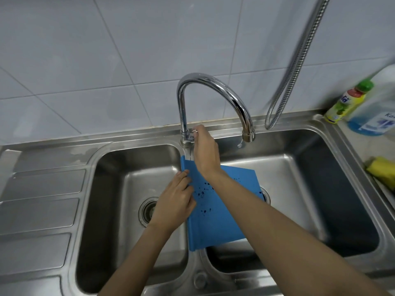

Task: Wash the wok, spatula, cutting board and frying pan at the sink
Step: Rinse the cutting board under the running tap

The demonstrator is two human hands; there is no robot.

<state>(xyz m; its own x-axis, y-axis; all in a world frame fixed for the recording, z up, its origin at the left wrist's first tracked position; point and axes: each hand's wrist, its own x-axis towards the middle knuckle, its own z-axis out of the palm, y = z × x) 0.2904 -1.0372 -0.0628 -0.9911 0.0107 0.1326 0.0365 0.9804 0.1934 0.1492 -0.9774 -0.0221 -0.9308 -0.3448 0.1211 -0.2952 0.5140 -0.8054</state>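
Left hand is gripping the left edge of the cutting board, fingers curled over the rim, thumb side hidden. The board is a flat blue plastic rectangle, smooth and matte, beaded with dark water drops, and it is lying tilted across the divider of the double sink, most of it hanging over the bowl under the right forearm. Right hand is reaching forward past the board's far corner and pinching the small lever at the base of the tap, fingertips closed on it; a ring is showing on one finger. The tap is a polished chrome gooseneck, arcing out to the right of that hand, with a drip hanging at the spout. The sink is brushed stainless steel, rounded bowl corners, with a ribbed draining deck out beyond the left hand. A round drain strainer is sitting just left of the left wrist. Beyond the right arm: a corrugated metal hose looping down the glossy white tiles, a green-capped yellow bottle, a yellow sponge.
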